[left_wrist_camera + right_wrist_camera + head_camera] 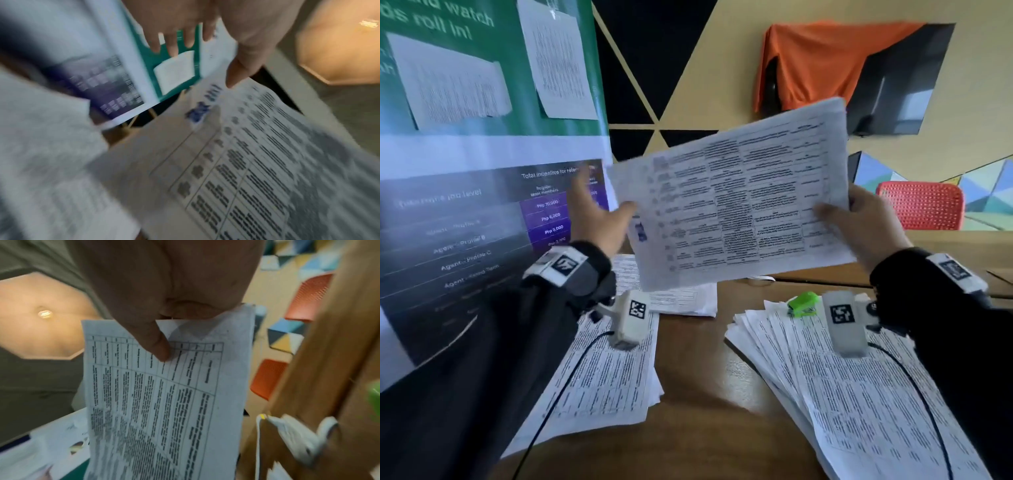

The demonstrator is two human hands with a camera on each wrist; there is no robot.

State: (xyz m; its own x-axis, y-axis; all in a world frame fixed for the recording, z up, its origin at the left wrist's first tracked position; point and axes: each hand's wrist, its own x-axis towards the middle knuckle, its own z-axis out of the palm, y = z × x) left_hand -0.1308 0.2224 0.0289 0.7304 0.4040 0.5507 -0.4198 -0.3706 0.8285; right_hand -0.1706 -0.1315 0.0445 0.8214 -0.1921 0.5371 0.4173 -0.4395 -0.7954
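ok so the right hand (866, 222) is keeping its grip closed on a printed sheet (739, 198). It's pinching the right edge, with the thumb lying across the printed side and the other fingers tucked behind the paper. The sheet is hanging in the air above the counter (698, 394), tilted so its right end is sitting higher, and the printed table is facing the head camera.

The left hand (595, 219) is hovering at the sheet's left edge with its grip open and its fingers straight and spread. The thumb tip is right at the paper, but the blur is making it impossible to tell if it's actually touching.

Down on the counter, a neat pile of forms (613, 377) is lying under the left wrist and a fanned pile of forms (859, 411) under the right. A green stapler (803, 303) is sitting on the far end of the fanned one. A poster (465, 212) is hanging on the left, and a red chair (924, 205) is standing behind the counter.
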